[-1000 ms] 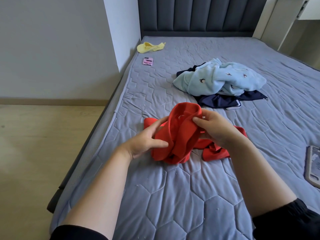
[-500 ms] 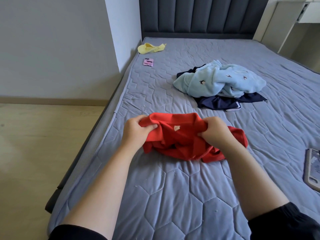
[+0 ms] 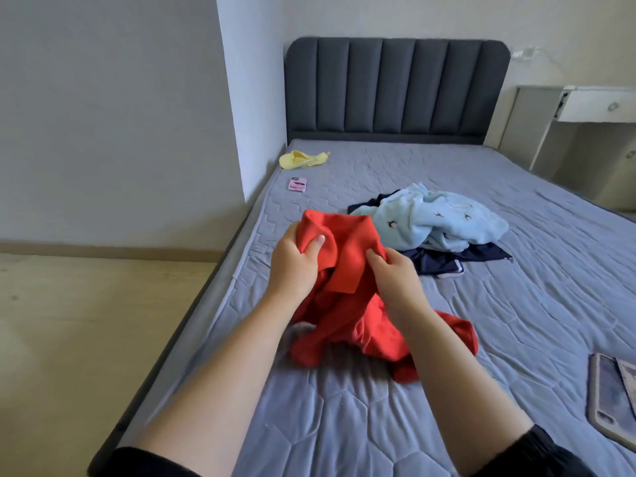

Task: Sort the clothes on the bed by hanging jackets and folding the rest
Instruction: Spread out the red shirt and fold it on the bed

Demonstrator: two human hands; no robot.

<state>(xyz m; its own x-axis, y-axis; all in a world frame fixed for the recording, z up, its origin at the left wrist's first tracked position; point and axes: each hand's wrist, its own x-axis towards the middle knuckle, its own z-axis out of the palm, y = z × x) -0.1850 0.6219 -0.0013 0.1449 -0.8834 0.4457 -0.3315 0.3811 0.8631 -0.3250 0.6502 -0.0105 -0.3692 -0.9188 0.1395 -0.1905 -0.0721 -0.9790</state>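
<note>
This is a bedroom in a home. A wide bed (image 3: 516,304) with a grey quilted mattress cover fills most of the view. A dark padded headboard (image 3: 395,91) stands at its far end against a pale wall (image 3: 103,115). At the far right sits a white bedside table (image 3: 599,105) with a drawer, and on the left is a light wooden floor (image 3: 86,339). Everyday clothes are on the bed: a red garment (image 3: 347,256), a light blue fleece (image 3: 433,218) and a yellow piece (image 3: 299,160) at the far left.

I'm seeing left hand (image 3: 292,266) and right hand (image 3: 395,280) gripping crumpled red fabric garment (image 3: 347,270), lifting its upper edge above grey quilted bed (image 3: 516,304); lower part trailing on mattress.
</note>
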